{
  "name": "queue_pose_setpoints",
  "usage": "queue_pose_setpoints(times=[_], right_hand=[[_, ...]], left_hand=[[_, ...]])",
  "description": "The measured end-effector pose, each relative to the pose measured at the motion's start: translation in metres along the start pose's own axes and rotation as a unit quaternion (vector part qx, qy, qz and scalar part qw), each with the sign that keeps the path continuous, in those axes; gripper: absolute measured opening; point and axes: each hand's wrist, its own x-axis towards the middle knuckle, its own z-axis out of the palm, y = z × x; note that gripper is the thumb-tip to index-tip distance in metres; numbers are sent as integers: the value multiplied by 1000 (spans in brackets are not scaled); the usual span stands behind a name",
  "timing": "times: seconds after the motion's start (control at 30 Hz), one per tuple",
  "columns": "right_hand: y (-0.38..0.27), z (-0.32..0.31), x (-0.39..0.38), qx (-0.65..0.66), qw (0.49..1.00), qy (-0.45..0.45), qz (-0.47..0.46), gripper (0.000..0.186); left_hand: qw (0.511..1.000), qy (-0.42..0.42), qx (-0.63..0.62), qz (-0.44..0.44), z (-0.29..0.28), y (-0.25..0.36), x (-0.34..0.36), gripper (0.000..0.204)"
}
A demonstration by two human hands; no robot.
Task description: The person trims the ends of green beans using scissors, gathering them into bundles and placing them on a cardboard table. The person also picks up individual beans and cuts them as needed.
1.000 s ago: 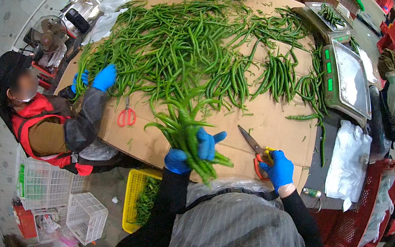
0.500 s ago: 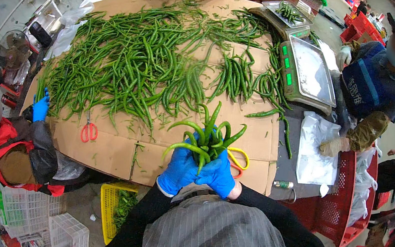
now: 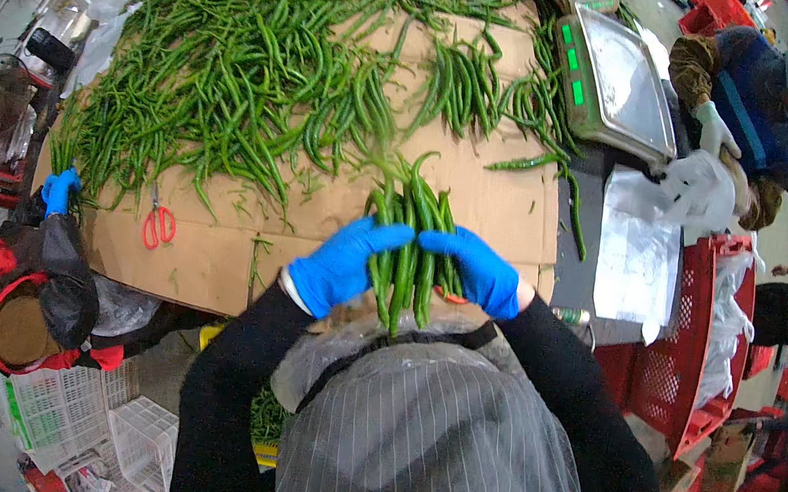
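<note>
Cardboard tabletop [image 3: 510,207] strewn with green peppers [image 3: 236,83]; scale [image 3: 619,81], red crate [image 3: 687,338] at right.

The left hand [image 3: 341,264], gloved in blue, is just left of the frame's centre, the right hand [image 3: 479,270] just right of it, both turned inward, fingertips close together, grip closed; the black-sleeved left arm [image 3: 236,365] slants from the lower left, the right arm [image 3: 566,381] from the lower right, its wrist [image 3: 526,296] partly bare
</note>
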Motion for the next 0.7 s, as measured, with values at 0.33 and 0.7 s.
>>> queue_pose_setpoints(times=[0.33, 0.7], right_hand=[[-15, -19, 4, 258, 950, -156, 79, 39], [-14, -19, 9, 283, 953, -56, 90, 43]], left_hand=[[962, -111, -237, -73, -10, 22, 4, 34], [946, -107, -296, -72, -10, 21, 6, 36]])
